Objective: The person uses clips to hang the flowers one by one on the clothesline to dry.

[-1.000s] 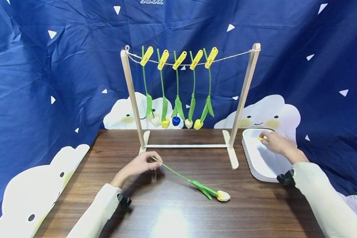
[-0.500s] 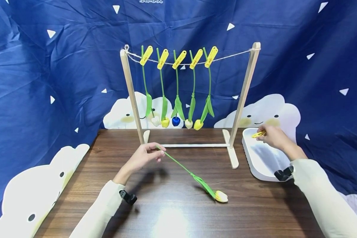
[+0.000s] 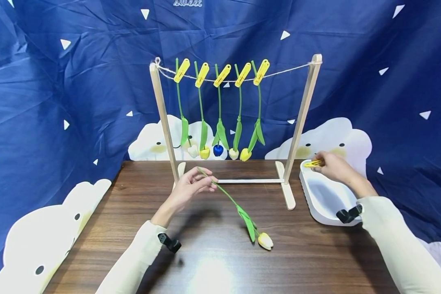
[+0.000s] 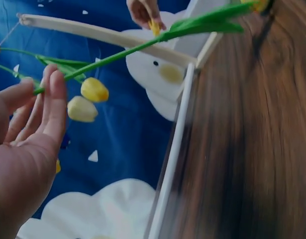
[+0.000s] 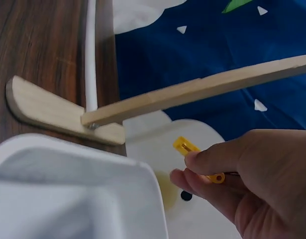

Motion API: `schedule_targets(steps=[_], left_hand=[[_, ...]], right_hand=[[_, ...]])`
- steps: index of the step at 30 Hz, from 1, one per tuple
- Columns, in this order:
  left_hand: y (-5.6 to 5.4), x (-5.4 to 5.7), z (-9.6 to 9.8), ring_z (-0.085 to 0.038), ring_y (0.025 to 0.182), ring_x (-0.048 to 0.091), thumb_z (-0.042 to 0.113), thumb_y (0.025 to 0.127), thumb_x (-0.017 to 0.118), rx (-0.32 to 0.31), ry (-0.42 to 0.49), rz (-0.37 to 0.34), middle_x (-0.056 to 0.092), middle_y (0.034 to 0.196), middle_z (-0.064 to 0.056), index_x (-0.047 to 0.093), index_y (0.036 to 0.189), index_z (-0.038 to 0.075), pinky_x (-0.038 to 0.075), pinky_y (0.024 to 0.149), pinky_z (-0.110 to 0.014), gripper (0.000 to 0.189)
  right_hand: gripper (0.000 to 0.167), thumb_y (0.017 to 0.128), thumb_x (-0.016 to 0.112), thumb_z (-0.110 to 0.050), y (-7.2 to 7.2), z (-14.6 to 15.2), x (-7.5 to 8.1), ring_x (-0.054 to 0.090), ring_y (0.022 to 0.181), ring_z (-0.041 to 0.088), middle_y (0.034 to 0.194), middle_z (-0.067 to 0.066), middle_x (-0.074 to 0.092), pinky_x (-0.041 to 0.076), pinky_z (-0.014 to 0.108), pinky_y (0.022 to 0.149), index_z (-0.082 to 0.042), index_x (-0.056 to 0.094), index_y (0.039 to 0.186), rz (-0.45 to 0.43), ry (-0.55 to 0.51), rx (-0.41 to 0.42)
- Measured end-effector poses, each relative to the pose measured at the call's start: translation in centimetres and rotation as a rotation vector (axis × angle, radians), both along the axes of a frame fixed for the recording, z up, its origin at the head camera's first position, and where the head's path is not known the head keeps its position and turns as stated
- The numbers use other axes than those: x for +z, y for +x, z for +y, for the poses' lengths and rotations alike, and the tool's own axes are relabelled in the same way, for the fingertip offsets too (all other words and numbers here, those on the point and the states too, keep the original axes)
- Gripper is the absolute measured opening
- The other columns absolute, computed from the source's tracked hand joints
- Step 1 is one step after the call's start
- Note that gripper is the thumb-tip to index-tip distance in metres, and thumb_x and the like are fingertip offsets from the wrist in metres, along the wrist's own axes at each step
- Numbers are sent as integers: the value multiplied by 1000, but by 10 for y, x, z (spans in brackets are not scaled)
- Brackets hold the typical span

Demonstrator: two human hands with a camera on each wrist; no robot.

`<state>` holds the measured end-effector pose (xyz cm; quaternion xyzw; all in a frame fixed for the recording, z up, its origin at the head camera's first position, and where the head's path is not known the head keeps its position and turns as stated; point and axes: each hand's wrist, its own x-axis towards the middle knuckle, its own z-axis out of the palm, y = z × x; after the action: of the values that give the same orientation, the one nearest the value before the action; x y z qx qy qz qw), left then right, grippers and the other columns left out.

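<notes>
My left hand pinches the stem of an artificial tulip near its end. The pale yellow-white bloom hangs down to the right, low over the table. In the left wrist view the green stem runs from between thumb and fingers. My right hand holds a yellow clothespin above the far end of the white tray. Seen from the right wrist, thumb and fingers pinch the clothespin, partly covering it.
A wooden frame carries a twine line across its top. Several tulips hang head down from it by yellow clothespins, one with a blue bloom. A white bar joins the feet. A blue cloth hangs behind.
My left hand has risen and moved right and away, lifting the tulip's stem end while its bloom swung left. My right hand has brought the clothespin up and slightly left over the tray.
</notes>
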<state>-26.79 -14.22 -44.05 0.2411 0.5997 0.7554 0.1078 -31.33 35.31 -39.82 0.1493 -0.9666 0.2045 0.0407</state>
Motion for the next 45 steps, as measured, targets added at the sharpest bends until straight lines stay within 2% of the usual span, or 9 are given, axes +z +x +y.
schedule_targets(steps=[4, 10, 15, 21, 27, 32, 35, 38, 45], left_hand=[[0, 1, 13, -13, 95, 76, 2, 107, 61, 57, 20, -54, 78, 111, -8, 66, 119, -2, 63, 95, -37, 13], [0, 6, 33, -22, 97, 80, 11, 112, 53, 38, 2, 4, 78, 116, -20, 57, 123, 4, 63, 95, -51, 13], [1, 12, 54, -16, 92, 77, -2, 104, 62, 67, 8, -6, 79, 108, -9, 62, 121, -5, 64, 94, -42, 17], [0, 24, 76, -16, 100, 76, 9, 107, 63, 109, -22, 86, 80, 106, -1, 66, 121, -3, 63, 92, -34, 19], [-1, 47, 95, -18, 98, 77, 8, 112, 53, 30, 165, 84, 77, 97, 0, 54, 142, -10, 64, 94, -40, 35], [-2, 68, 112, -8, 78, 63, 9, 113, 49, 15, 277, 41, 67, 88, 2, 52, 149, -8, 57, 74, -22, 39], [-5, 80, 124, -4, 71, 52, 9, 113, 49, 34, 297, 36, 64, 85, 4, 54, 146, -10, 43, 64, -16, 38], [-8, 94, 136, -4, 71, 50, 5, 112, 49, 22, 308, 44, 64, 85, 5, 54, 143, -15, 39, 63, -15, 37], [-11, 130, 161, -9, 84, 62, 6, 112, 50, -16, 260, 129, 70, 95, 2, 57, 140, -10, 52, 73, -20, 33]], right_hand=[[24, 95, 75, -6, 1, -7, 5, 73, 92, 38, 102, 26, 75, 56, 39, 76, 8, 68, 113, 31, -69, 28], [30, 95, 77, -8, 2, -19, 16, 70, 86, 31, 103, 28, 72, 49, 18, 66, 11, 65, 116, 132, -157, 22], [32, 92, 82, -16, 10, -26, 31, 64, 81, 16, 96, 20, 73, 44, 17, 64, 3, 67, 112, 208, -162, -48], [32, 94, 83, -20, 23, -32, 58, 56, 78, -6, 105, 20, 74, 43, 11, 64, -2, 72, 118, 283, -219, -70], [37, 98, 78, -17, 32, -43, 79, 54, 78, -18, 110, 22, 74, 45, 3, 66, -4, 70, 132, 353, -348, -104], [42, 96, 80, -11, 35, -56, 91, 59, 76, -16, 98, -13, 70, 47, 3, 67, -4, 67, 134, 446, -478, -137], [42, 93, 82, -7, 34, -63, 99, 62, 76, -12, 95, -29, 64, 48, 4, 67, -1, 66, 131, 485, -570, -137], [41, 91, 84, -5, 33, -72, 110, 64, 78, -9, 95, -29, 66, 49, 6, 67, 0, 67, 129, 504, -633, -118], [41, 89, 87, -7, 30, -99, 136, 65, 87, -6, 97, -24, 68, 48, 10, 72, -3, 72, 127, 537, -667, -94]])
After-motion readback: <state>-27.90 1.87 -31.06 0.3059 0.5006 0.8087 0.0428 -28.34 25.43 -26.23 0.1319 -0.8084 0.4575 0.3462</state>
